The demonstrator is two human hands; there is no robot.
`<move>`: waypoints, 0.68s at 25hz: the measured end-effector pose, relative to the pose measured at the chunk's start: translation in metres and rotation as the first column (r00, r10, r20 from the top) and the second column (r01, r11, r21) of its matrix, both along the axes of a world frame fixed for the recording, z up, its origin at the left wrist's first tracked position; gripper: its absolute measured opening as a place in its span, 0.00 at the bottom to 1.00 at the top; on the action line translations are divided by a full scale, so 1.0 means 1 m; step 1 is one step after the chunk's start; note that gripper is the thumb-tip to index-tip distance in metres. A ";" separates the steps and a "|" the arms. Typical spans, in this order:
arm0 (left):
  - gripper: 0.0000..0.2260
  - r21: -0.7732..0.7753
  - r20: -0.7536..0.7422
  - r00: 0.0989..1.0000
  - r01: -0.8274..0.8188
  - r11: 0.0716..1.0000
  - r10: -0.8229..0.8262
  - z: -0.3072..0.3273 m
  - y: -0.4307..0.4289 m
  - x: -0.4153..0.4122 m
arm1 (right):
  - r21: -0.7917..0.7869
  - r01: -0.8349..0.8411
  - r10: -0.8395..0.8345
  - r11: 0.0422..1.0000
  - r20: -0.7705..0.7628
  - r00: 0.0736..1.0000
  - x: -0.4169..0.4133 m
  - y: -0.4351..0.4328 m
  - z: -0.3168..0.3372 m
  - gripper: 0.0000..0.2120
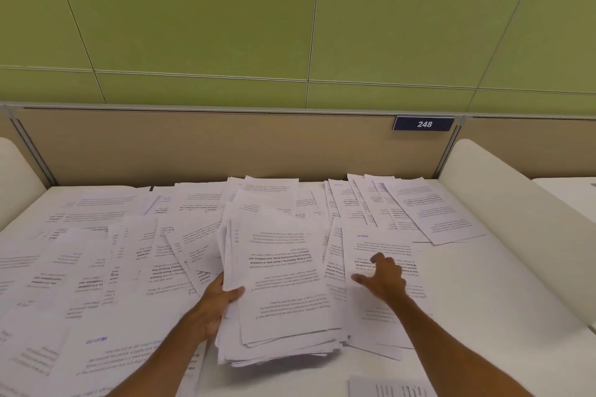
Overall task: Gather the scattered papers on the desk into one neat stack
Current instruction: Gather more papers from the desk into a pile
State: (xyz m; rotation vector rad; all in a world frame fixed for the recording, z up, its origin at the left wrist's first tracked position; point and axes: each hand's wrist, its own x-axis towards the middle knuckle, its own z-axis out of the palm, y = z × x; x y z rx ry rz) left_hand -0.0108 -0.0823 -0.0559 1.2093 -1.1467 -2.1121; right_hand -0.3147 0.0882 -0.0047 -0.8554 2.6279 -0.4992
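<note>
Stack (283,284) clamped in left hand (213,304) fingers (233,294); right hand (385,279) fingers (381,259) spread on sheet (377,240).

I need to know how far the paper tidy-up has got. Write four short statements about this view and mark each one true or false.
1. The left hand grips a thick stack of papers by its left edge. True.
2. The right hand holds a pen. False: it holds nothing and rests on a loose sheet right of the stack.
3. The number sign on the partition reads 248. True.
4. Every paper is gathered in the stack. False: scattered papers lie across the desk.
</note>
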 end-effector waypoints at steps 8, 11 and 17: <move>0.27 -0.043 -0.019 0.995 -0.098 0.994 0.097 0.011 -0.028 0.049 | 0.391 0.247 -0.285 0.886 0.042 0.957 -0.021 0.041 -0.006 0.52; 0.27 -0.048 0.054 0.996 -0.074 0.996 0.076 0.008 -0.019 0.051 | 0.353 0.235 -0.267 0.905 0.045 0.963 0.004 0.024 -0.009 0.50; 0.27 -0.099 0.138 0.988 -0.055 0.994 0.069 0.002 -0.004 0.055 | 0.368 0.288 -0.324 0.884 0.040 0.945 0.029 0.011 -0.004 0.47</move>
